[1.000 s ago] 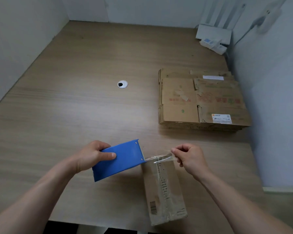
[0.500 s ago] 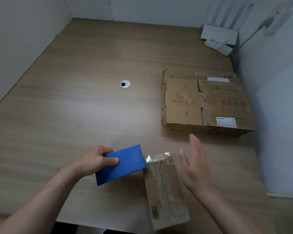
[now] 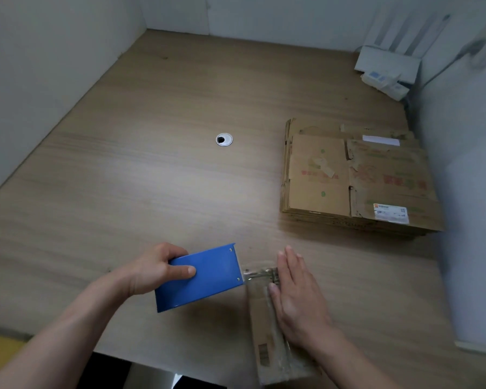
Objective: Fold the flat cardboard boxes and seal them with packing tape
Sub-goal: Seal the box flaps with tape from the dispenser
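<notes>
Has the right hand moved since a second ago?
Yes. Against the box, the right hand came nearer and down: from pinching tape at its far end to lying flat on its top.

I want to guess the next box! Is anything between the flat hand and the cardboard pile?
Nothing visible. Only bare table lies between the right hand, pressing flat on the taped box, and the stack of flat boxes. The left hand grips the tape dispenser.

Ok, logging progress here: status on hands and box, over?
Left hand grips dispenser. Right hand flat on box, pressing tape. Flat stack apart, far right.
</notes>
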